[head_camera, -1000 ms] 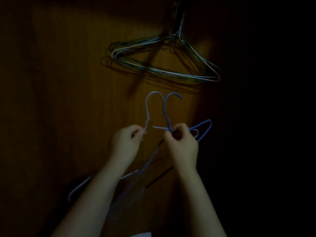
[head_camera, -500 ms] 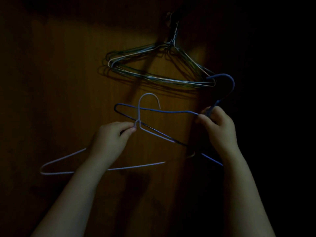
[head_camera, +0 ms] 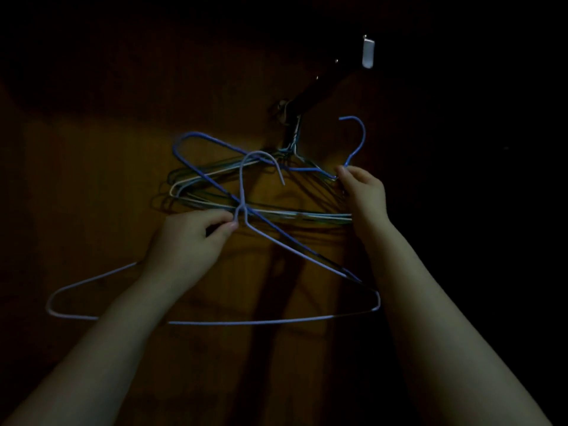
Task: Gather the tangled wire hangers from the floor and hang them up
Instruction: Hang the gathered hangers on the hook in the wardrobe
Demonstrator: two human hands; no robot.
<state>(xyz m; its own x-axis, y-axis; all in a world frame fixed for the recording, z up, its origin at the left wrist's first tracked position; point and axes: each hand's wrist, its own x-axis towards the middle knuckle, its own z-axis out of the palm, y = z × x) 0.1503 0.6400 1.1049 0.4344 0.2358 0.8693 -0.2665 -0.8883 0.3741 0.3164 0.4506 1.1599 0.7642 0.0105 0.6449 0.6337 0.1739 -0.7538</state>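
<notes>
Wire hangers [head_camera: 241, 192] pinched, left hand [head_camera: 187, 241], right hand [head_camera: 365, 192]

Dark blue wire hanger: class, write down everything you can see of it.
The dark blue wire hanger is a thin wire triangle with an open curved hook at upper right. It is tilted, one rounded corner up left. The right hand pinches its neck below the hook. It crosses the pale lilac wire hanger.

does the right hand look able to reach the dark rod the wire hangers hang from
Probably yes: the right hand, pinching the neck of the dark blue wire hanger, is below the dark rod with nothing visible between. The pale lilac wire hanger in the left hand crosses the blue one and might snag.
</notes>
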